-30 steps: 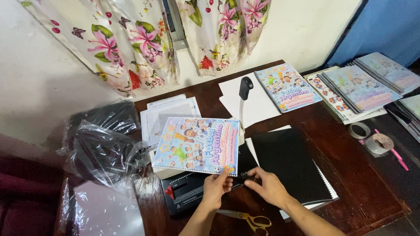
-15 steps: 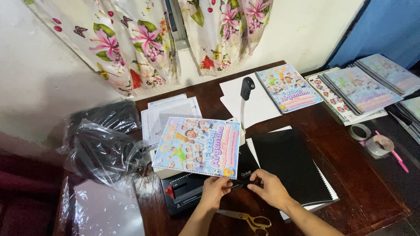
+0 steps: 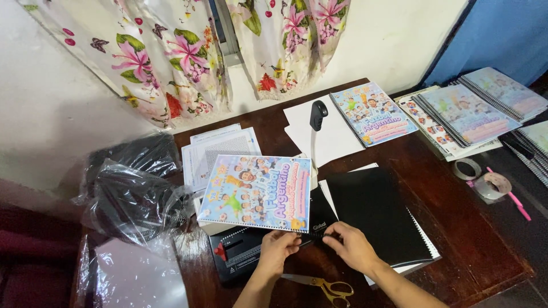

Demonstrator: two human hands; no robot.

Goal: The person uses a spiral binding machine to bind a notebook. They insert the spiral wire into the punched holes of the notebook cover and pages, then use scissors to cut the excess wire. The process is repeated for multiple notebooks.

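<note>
A colourful cartoon-covered booklet [image 3: 255, 193] lies on a black binding machine [image 3: 245, 254] at the front of the dark wooden table [image 3: 451, 228]. My left hand [image 3: 278, 250] pinches the booklet's punched near edge. My right hand [image 3: 352, 246] holds the end of a black spiral coil [image 3: 317, 234] at that edge's right corner. The machine's white lever with a black knob [image 3: 317, 117] stands upright behind the booklet.
Yellow-handled scissors [image 3: 319, 284] lie just below my hands. A black cover on a spiral pad [image 3: 377, 217] sits to the right, white sheets [image 3: 328, 134] and more bound booklets [image 3: 374, 113] behind. Tape rolls [image 3: 482, 178] and a pink pen [image 3: 511, 195] lie far right; plastic bags [image 3: 128, 191] left.
My hands have stayed at the booklet's near edge, the right hand shifting slightly along the coil. The booklet has barely moved.
</note>
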